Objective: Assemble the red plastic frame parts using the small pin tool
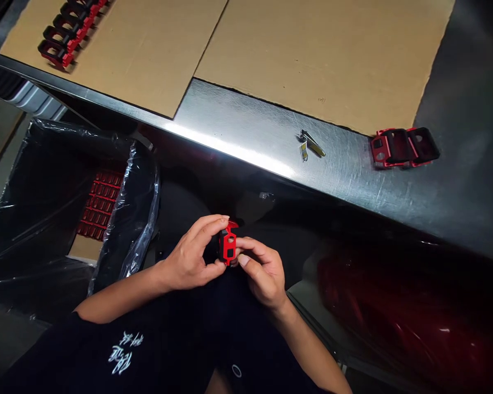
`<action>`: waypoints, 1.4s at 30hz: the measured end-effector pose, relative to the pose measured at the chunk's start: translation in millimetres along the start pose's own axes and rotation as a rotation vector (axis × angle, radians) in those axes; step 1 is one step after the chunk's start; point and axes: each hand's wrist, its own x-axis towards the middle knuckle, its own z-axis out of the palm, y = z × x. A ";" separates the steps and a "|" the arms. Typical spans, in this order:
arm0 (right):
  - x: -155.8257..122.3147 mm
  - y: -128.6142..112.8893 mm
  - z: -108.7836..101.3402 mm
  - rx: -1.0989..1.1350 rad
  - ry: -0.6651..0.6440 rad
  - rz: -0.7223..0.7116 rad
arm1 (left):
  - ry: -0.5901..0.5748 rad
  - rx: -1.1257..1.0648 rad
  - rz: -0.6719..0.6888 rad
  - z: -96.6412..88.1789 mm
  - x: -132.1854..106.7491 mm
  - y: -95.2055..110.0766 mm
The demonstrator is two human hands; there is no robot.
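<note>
My left hand (195,254) grips a small red-and-black plastic part (229,246) between thumb and fingers, holding it over my lap below the table edge. The part's red face has a round hole and a squarish dark opening. At its right side is my right hand (265,271), with thumb and index finger closed against the part's edge; whether a small piece sits between those fingertips I cannot make out. On the metal tabletop beyond lie nail clippers (311,144) with the lever swung out. Two similar red-and-black parts (405,148) stand together to their right.
Cardboard sheets (312,54) cover much of the metal table (238,131). A row of like parts (68,35) stands at the far left. Below on the left, a bin lined with dark plastic (28,180) holds rows of red parts (101,205). A red plastic-wrapped bulk (394,306) is at lower right.
</note>
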 end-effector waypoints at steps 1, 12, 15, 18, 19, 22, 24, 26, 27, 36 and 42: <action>-0.5 1.1 -0.2 0.022 -0.001 0.012 | 0.007 0.013 0.012 0.9 -0.4 -0.8; 2.2 -4.4 1.5 -0.037 0.019 0.026 | 0.106 0.155 0.182 9.4 -2.0 -7.7; 3.3 -6.5 4.2 -0.166 0.032 -0.040 | 0.135 0.217 0.244 9.9 -0.6 -8.5; 3.9 -6.5 7.6 -0.355 0.087 -0.153 | 0.130 0.262 0.311 10.1 0.0 -10.6; 4.1 -6.3 8.7 -0.417 0.108 -0.196 | 0.130 0.278 0.335 10.1 -0.2 -11.8; 4.9 -6.3 10.2 -0.518 0.139 -0.306 | 0.155 0.323 0.382 9.5 -1.5 -16.2; 4.9 -6.6 9.0 -0.501 0.129 -0.324 | 0.167 0.332 0.390 7.7 -2.3 -18.7; 4.4 -6.7 6.2 -0.429 0.110 -0.273 | 0.157 0.321 0.415 4.4 -2.4 -19.5; 4.0 -6.5 4.5 -0.366 0.099 -0.218 | 0.139 0.306 0.426 2.4 -2.2 -19.1; 7.1 -1.5 -2.3 0.396 -0.020 0.432 | -0.013 -0.088 0.130 -4.0 -1.8 -6.2; 10.0 3.8 -2.1 0.555 -0.037 0.546 | -0.034 -0.359 -0.134 2.7 -8.1 -5.5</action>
